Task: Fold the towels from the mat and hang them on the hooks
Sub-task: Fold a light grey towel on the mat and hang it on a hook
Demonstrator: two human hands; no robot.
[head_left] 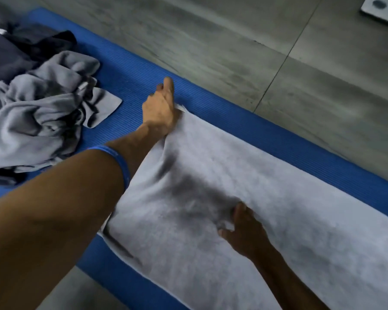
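The left hand (pixel 160 110) pinches the far corner of a grey towel (pixel 267 198) spread on a blue mat (pixel 211 104); the right hand (pixel 242 229) grips its middle.

- Under your hands, the spread towel (pixel 244 186) is pale grey.
- Beneath it, the mat (pixel 143 70) is bright blue, finely ribbed.
- Your left forearm's wristband (pixel 119 159) is blue.
- Left of your grip, crumpled towels (pixel 43 117) are grey, dark navy cloth (pixel 20 50) behind.
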